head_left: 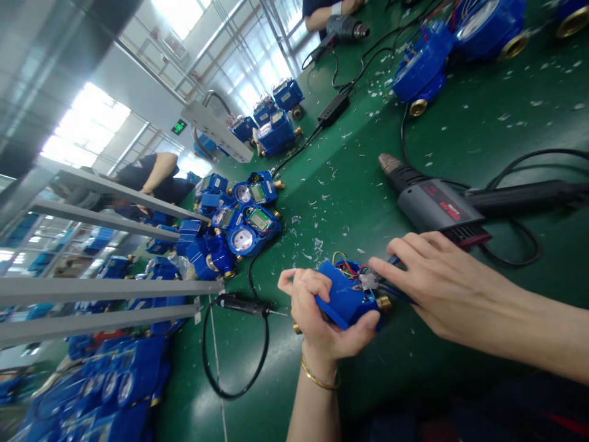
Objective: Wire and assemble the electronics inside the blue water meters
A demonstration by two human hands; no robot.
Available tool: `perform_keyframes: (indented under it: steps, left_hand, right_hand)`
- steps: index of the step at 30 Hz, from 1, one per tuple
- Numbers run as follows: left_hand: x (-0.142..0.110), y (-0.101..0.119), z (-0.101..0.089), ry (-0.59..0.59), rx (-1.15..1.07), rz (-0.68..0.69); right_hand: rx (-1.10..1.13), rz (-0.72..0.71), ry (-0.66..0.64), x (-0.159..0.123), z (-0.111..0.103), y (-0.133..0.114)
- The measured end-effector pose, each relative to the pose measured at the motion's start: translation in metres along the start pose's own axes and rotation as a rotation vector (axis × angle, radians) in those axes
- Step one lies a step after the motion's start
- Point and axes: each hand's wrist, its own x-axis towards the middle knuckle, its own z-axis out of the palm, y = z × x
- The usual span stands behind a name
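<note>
My left hand [322, 316] is wrapped round a blue water meter housing [347, 298] with a brass fitting at its right end and coloured wires showing on top. My right hand [437, 279] rests over the meter's right side, its fingertips pinched at the wires and a small grey part on top. Both hands work just above the green table [368, 184]. A thin gold bangle sits on my left wrist.
A grey electric drill [432, 199] with black cable lies just behind my right hand. A black probe tool [242, 304] on a looped cable lies left. Several blue meters [243, 218] cluster beyond, more at far right [442, 55]. Other people work at the back.
</note>
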Motion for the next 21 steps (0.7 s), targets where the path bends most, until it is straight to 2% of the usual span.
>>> perform_keyframes:
  steps: [5,10,15,21]
  left_hand:
    - [-0.002,0.002,-0.001,-0.019,0.018,-0.033]
    - [-0.002,0.004,-0.001,-0.025,0.074,-0.009]
    - [-0.001,0.008,0.0,0.006,0.027,0.038]
    - [-0.002,0.011,0.0,0.006,-0.001,0.03]
  right_hand:
    - [-0.045,-0.046,0.003,0.004,-0.001,-0.001]
    - [-0.083,-0.084,-0.002,0.003,-0.002,0.0]
    - [-0.144,-0.069,0.001,0.001,0.003,-0.007]
    - [-0.229,-0.034,0.014,0.001,0.006,-0.015]
